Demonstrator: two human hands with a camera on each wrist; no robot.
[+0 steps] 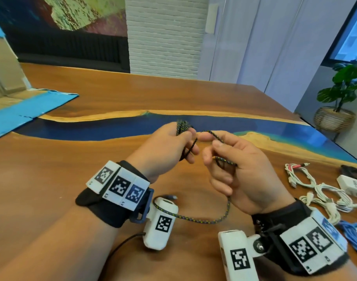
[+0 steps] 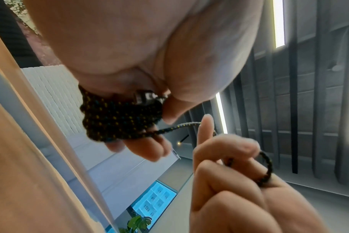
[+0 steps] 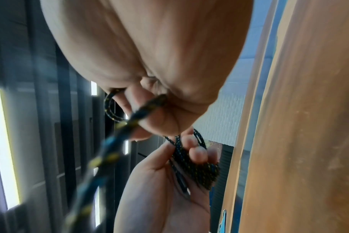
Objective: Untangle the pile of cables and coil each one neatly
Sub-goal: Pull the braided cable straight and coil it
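Observation:
A black braided cable (image 1: pixel 206 219) with yellow and blue flecks runs between both hands above the wooden table (image 1: pixel 92 163). My left hand (image 1: pixel 169 145) grips a bundle of its wound loops (image 2: pixel 118 116), with a metal plug end tucked under the thumb (image 2: pixel 147 97). My right hand (image 1: pixel 230 165) pinches the free strand (image 3: pixel 149 105) between thumb and curled fingers; the slack passes down out of the palm and hangs in a low arc toward the left wrist. White cables (image 1: pixel 319 191) and a blue cable (image 1: pixel 354 234) lie on the table at the right.
A white charger block (image 1: pixel 352 185) and a dark item (image 1: pixel 354 171) lie by the white cables at the right edge. An opened cardboard box with blue flaps (image 1: pixel 21 110) occupies the far left. A potted plant (image 1: pixel 340 102) stands on the floor beyond the table's right corner.

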